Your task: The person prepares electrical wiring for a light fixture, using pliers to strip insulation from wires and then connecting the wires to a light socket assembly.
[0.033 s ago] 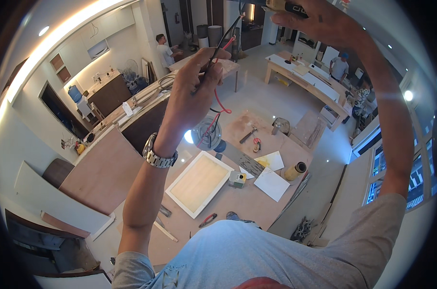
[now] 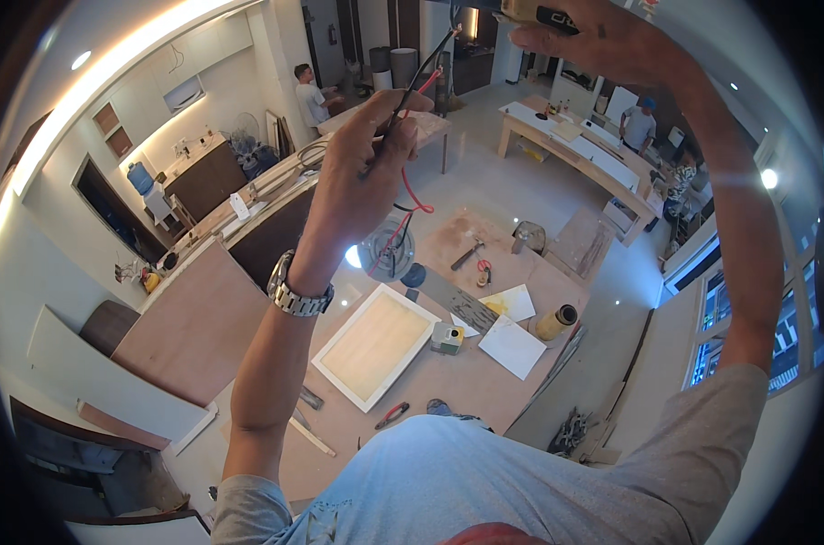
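Observation:
My left hand (image 2: 362,159), raised in front of me with a metal watch on its wrist, pinches a black wire (image 2: 430,62) and a red wire (image 2: 427,82). Their bare-looking ends point up toward the top edge. Below the hand the wires curl down to a round translucent fixture (image 2: 386,250), with a bright glow at its left side. Up at the top right, my right hand (image 2: 602,41) is closed around a yellow-and-black tool (image 2: 532,11). The tool is cut off by the frame, so its kind is unclear; its tip is near the wire ends.
Underneath is a worktable (image 2: 457,391) bearing a white-framed panel (image 2: 375,347), a hammer (image 2: 467,254), scissors (image 2: 484,271), pliers (image 2: 392,415), white sheets (image 2: 512,347) and a yellow bottle (image 2: 555,322). Another person (image 2: 310,95) sits at the far left; others are by a long bench (image 2: 566,145).
The round fixture and the loose loop of wire below my left hand have swung slightly left. Both hands keep nearly the same place and grip.

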